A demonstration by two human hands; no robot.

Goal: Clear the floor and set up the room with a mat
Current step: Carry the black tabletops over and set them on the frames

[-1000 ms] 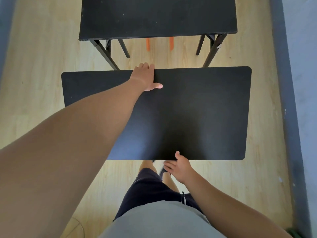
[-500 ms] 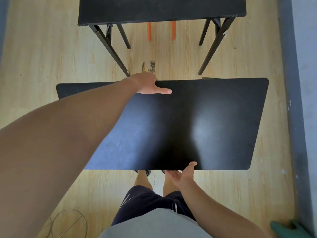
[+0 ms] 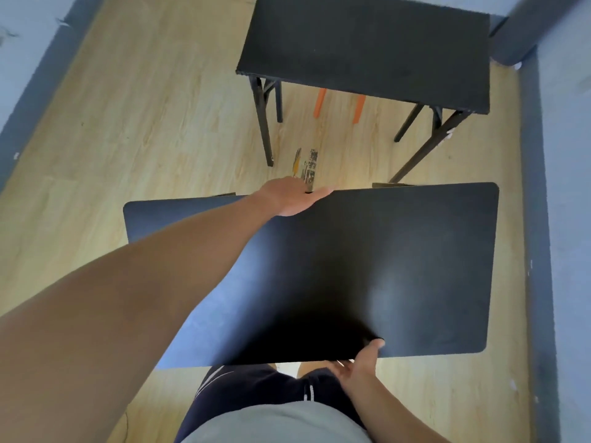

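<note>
Fingers of my left hand [image 3: 289, 196] hooked over the far edge of the black rounded-corner rectangular tabletop [image 3: 399, 266]; my right hand [image 3: 359, 366] clamped its near edge. It lay flat before me, long axis left-right, above pale wood-plank flooring [image 3: 144, 123], near another black folding-leg table [image 3: 367, 49] and grey walls [image 3: 569, 187].

Floor [image 3: 134, 129]: pale wood laminate, scuffed patch at centre. Walls [image 3: 572, 219]: light blue-grey, dark skirting [image 3: 537, 219], left and right of frame. Black table [image 3: 367, 46], upper right, folding legs; two orange legs [image 3: 319, 102] behind.
</note>
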